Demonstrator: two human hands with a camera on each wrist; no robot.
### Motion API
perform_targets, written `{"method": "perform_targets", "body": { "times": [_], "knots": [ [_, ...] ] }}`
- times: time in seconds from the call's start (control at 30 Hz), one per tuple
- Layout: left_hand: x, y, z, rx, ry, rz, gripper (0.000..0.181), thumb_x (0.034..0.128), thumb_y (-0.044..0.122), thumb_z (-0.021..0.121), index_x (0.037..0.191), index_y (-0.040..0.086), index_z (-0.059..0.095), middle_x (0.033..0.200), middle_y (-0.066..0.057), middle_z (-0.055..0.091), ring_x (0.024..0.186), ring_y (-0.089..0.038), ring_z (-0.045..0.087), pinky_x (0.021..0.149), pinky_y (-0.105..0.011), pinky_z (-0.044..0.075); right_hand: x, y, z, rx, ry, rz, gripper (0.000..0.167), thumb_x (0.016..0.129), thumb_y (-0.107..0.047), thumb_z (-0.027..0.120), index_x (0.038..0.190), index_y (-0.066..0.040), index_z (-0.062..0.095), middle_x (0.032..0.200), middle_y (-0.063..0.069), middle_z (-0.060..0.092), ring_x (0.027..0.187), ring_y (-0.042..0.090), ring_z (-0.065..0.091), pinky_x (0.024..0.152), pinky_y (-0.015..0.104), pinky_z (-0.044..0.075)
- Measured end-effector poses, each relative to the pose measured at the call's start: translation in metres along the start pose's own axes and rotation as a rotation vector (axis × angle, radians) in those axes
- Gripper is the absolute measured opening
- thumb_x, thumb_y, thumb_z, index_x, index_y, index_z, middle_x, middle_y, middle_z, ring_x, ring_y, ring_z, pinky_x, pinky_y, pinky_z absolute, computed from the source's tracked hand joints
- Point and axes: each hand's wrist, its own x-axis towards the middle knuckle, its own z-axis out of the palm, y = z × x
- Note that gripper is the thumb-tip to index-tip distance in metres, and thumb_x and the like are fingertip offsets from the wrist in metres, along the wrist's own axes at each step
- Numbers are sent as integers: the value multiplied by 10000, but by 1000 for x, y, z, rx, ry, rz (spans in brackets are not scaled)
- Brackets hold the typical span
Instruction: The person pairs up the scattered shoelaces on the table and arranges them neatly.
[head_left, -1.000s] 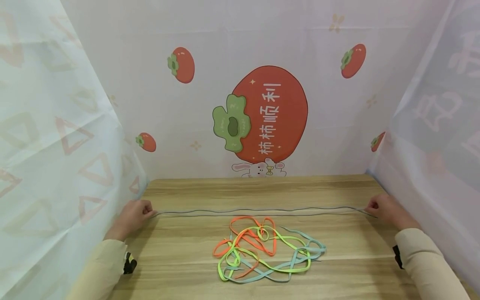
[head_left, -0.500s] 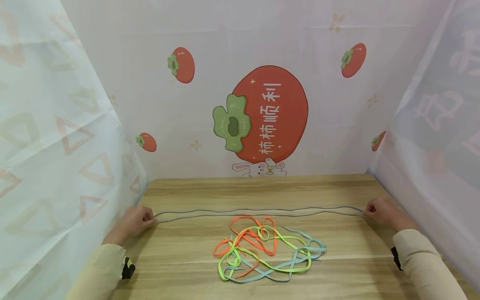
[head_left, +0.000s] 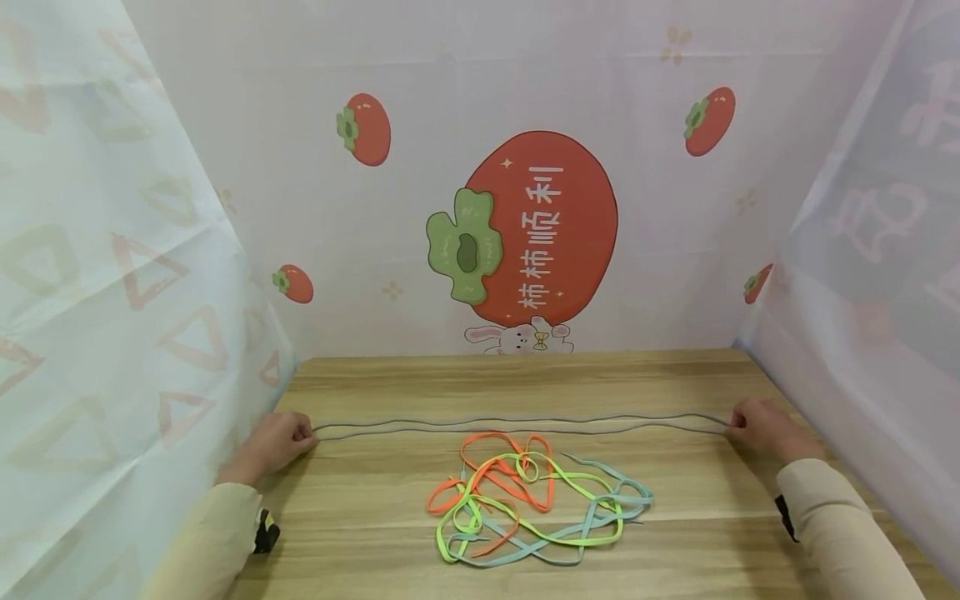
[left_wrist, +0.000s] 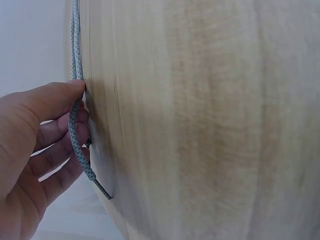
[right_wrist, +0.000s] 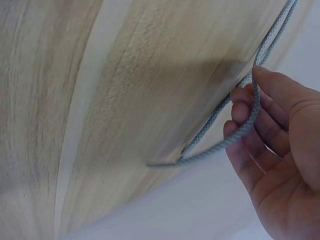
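Two strands of thin grey patterned shoelace [head_left: 626, 416] run side by side across the wooden table, slightly wavy. My left hand [head_left: 281, 440] pinches them at the left end. In the left wrist view a shoelace end [left_wrist: 77, 145] with a dark tip hangs past the thumb of the left hand [left_wrist: 25, 150]. At the right end my right hand [head_left: 768, 429] pinches the strands. The right wrist view has a shoelace tail [right_wrist: 215, 145] bowing out from the thumb and fingers of the right hand [right_wrist: 285, 145]. Another strand passes behind those fingers.
Flat laces lie tangled in front of the grey strands: an orange lace [head_left: 543, 492], a yellow-green lace [head_left: 592, 542] and a light blue lace [head_left: 551, 560]. White printed sheets [head_left: 375, 208] stand behind the table [head_left: 375, 517] and along both sides.
My left hand has come a little toward the table's front, and the strands stand further apart there. The right hand has shifted slightly forward on the shoelace. The tangled laces have not moved.
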Motion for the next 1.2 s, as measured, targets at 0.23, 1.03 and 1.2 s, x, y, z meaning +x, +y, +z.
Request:
{"method": "perform_targets", "body": {
  "times": [0.23, 1.03, 1.2],
  "knots": [
    [2, 7, -8, 13, -6, -20, 155, 910, 135, 816, 787, 98, 729, 757, 22, 723, 708, -119, 633, 667, -349, 536, -1, 3, -3, -79, 41, 2, 156, 864, -116, 771, 760, -83, 660, 745, 38, 653, 696, 187, 557, 636, 364, 458],
    [39, 117, 1, 42, -64, 249, 85, 939, 129, 792, 954, 49, 767, 913, -76, 785, 828, -215, 738, 757, -404, 620, 28, -107, 6, -27, -139, -212, 236, 965, -144, 762, 1104, 41, 716, 1004, 163, 757, 897, 286, 713, 793, 482, 605],
    [47, 148, 10, 12, -120, 301, 109, 951, 135, 787, 989, 34, 770, 969, -112, 797, 868, -229, 762, 777, -400, 636, 32, -142, 15, -8, -183, -284, 205, 976, -140, 758, 1107, 12, 717, 1020, 133, 755, 907, 240, 707, 794, 429, 605]
  ]
}}
